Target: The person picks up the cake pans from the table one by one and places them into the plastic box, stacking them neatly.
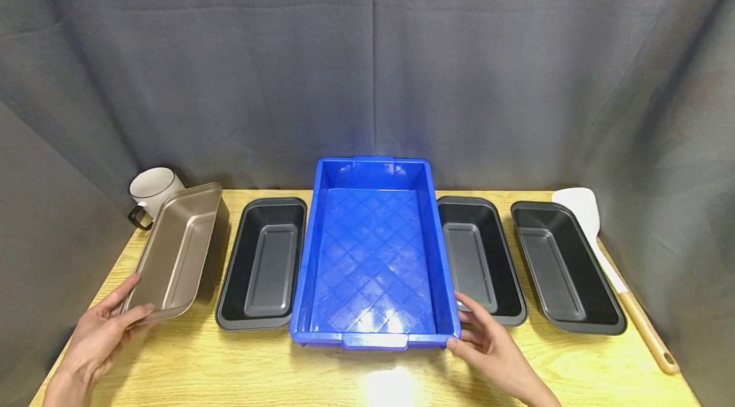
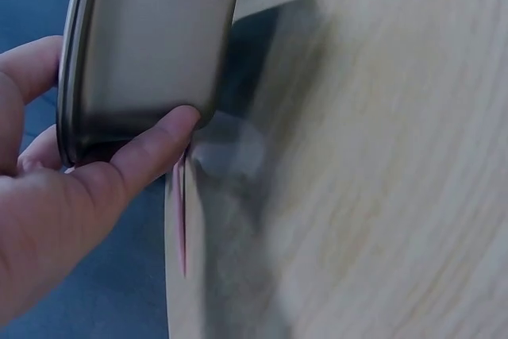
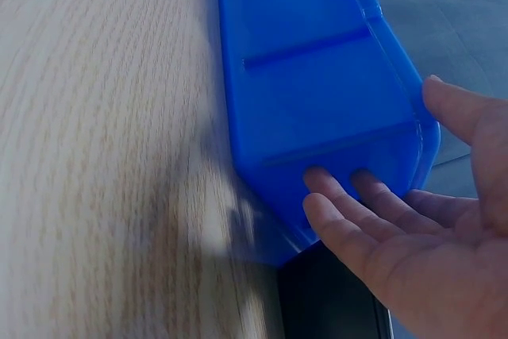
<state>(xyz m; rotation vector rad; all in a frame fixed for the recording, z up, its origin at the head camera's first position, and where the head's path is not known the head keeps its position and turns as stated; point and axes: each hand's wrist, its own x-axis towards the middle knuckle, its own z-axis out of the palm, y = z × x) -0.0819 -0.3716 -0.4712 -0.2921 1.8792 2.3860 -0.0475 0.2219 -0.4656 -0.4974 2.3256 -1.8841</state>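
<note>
On the left, my left hand grips a gold-brown loaf pan by its near end. The thumb lies over the rim and other fingers reach under the end wall. That pan leans to one side, and its shadow falls on the tabletop in the left wrist view. In the middle stands a large blue plastic tray with nothing in it. My right hand is at the tray's near right corner. Its fingers lie fairly straight along the tray's side wall, with the thumb at the rim.
Dark loaf pans stand beside the tray: one on its left, one on its right partly hidden by it, and another farther right. A white spatula with a wooden handle lies at the right edge. A white mug stands behind the gold-brown pan.
</note>
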